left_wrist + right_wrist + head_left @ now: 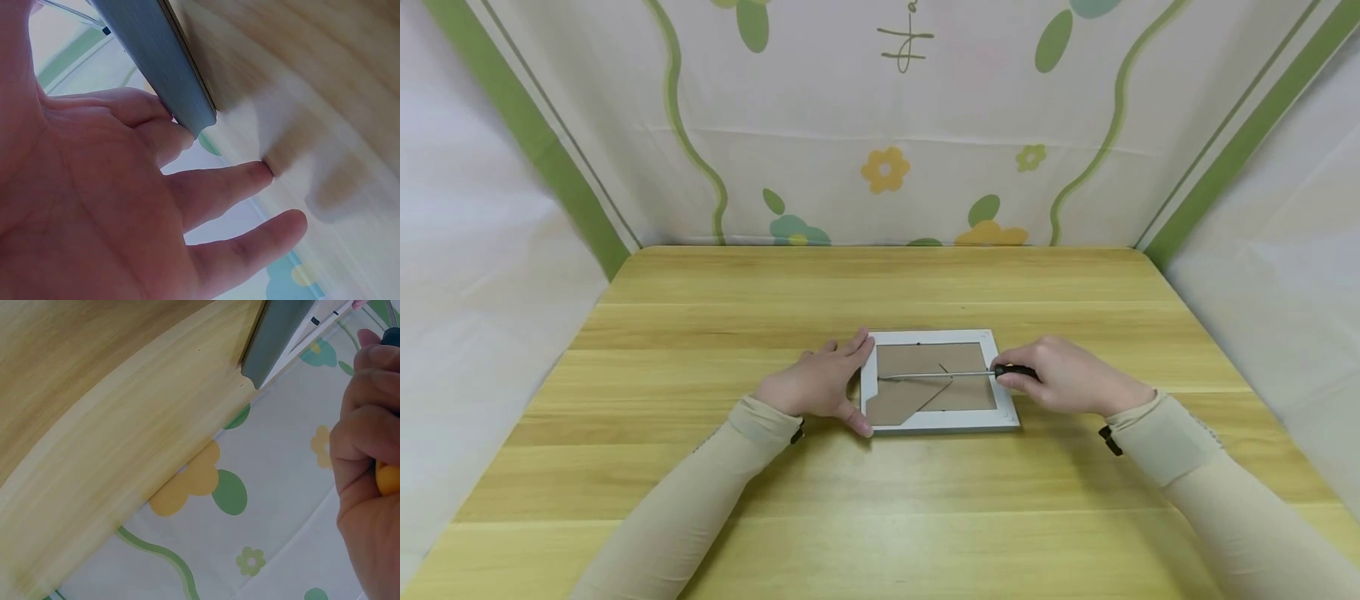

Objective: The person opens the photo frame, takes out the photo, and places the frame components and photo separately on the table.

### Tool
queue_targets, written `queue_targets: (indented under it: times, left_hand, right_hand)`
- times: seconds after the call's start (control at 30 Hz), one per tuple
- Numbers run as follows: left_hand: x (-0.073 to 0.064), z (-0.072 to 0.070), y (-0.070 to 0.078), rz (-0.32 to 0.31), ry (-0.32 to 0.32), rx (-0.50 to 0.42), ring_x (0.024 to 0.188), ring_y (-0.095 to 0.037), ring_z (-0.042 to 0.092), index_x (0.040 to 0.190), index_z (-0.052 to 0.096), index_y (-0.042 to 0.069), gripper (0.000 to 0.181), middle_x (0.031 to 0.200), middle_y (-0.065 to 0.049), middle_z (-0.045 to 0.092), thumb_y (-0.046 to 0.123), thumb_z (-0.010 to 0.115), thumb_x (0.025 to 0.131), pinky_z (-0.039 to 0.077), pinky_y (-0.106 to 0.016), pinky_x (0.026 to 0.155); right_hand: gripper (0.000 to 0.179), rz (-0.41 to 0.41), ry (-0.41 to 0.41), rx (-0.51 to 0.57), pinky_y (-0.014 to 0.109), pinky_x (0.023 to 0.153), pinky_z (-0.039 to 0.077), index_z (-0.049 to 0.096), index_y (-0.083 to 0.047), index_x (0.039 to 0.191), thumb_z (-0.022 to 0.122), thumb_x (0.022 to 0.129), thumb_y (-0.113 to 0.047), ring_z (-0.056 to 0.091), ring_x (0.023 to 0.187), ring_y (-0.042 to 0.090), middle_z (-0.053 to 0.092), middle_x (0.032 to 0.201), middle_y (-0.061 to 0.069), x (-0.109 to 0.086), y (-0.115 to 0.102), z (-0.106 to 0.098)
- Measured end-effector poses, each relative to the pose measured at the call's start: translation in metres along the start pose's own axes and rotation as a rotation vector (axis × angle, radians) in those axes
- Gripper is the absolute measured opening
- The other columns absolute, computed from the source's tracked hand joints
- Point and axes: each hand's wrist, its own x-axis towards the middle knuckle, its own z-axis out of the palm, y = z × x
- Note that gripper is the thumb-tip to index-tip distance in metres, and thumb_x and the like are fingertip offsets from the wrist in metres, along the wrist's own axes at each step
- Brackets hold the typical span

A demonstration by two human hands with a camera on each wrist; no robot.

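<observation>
A white picture frame (pixel 1003 408) lies back up on the wooden table, its brown backing board (pixel 917 360) and a brown support flap (pixel 895 402) showing. My left hand (pixel 823 379) holds its left end, thumb at the near corner and fingers at the far one. In the left wrist view two fingers of the left hand (pixel 125 181) touch the frame's edge (pixel 169 62), while two others reach out past it. My right hand (pixel 1063 375) grips a screwdriver (pixel 1017 371) by its black handle. The shaft runs left across the backing; its tip is by the left inner edge.
The wooden table (pixel 880 517) spreads around the frame on all sides. Behind it hangs a white cloth (pixel 805 108) printed with flowers and green vines, and pale cloth (pixel 482 275) flanks both sides.
</observation>
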Motion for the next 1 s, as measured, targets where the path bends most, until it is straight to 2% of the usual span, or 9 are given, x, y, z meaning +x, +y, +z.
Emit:
queue_targets:
  times: [0.3, 0.7, 1.0]
  left_hand:
    - [0.0005, 0.0006, -0.0008, 0.000, 0.003, 0.004, 0.143, -0.051, 0.015, 0.160, 0.006, 0.011, 0.131, 0.165, -0.004, -0.002, 0.062, 0.082, 0.066, 0.018, -0.070, 0.108]
    - [0.0011, 0.0006, -0.0010, -0.002, -0.002, 0.012, 0.144, -0.050, 0.016, 0.160, 0.005, 0.011, 0.132, 0.165, -0.004, -0.003, 0.062, 0.082, 0.066, 0.018, -0.070, 0.109]
    - [0.0009, -0.0001, -0.0003, 0.001, 0.004, 0.021, 0.144, -0.049, 0.016, 0.160, 0.007, 0.009, 0.132, 0.165, -0.005, -0.001, 0.062, 0.081, 0.065, 0.020, -0.069, 0.108]
  right_hand:
    - [0.011, -0.035, 0.023, -0.005, 0.025, 0.060, 0.049, 0.072, -0.001, 0.101, 0.068, 0.093, -0.007, 0.052, 0.065, -0.002, 0.068, 0.085, -0.006, 0.0020, -0.0018, 0.0011]
    - [0.011, -0.019, 0.051, -0.037, 0.026, 0.061, 0.050, 0.073, -0.002, 0.100, 0.070, 0.091, -0.007, 0.056, 0.067, -0.002, 0.070, 0.086, -0.005, -0.0009, 0.0008, -0.0005]
    - [0.010, -0.025, 0.028, -0.072, 0.026, 0.060, 0.049, 0.074, -0.005, 0.099, 0.070, 0.091, -0.009, 0.053, 0.064, -0.003, 0.067, 0.082, -0.010, 0.0067, -0.0002, -0.0048]
